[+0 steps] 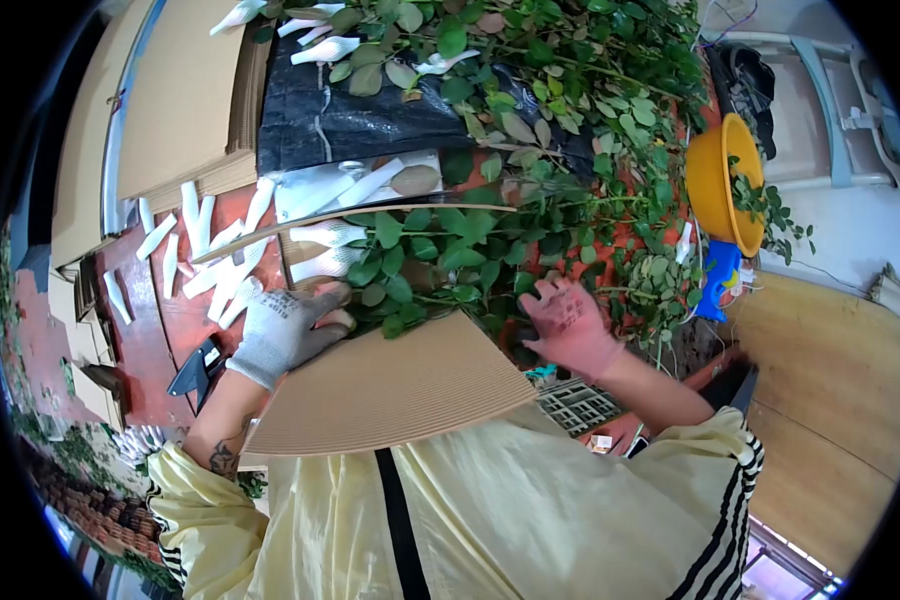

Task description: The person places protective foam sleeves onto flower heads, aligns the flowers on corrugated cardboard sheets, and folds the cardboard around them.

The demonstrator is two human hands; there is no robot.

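Observation:
A sheet of corrugated cardboard [395, 385] lies against the front of my body, its far edge meeting leafy stems [450, 245]. My left hand [285, 325], in a grey-white glove, is closed at the sheet's left far edge, thumb on the near side and fingers beyond. Just past those fingers are two flower heads [325, 263] in white foam netting, at the left end of the stems. My right hand [570, 320], in a pink glove, has its fingers spread and bent over the leaves, right of the sheet. Its fingertips hold nothing that I can see.
Loose white foam sleeves [235, 275] litter the red table [150, 350] at left, near a black tape dispenser [198, 373]. Cardboard sheets [180, 100] are stacked at far left. More netted flowers lie on black plastic [310, 115]. A yellow basin [705, 185] stands right.

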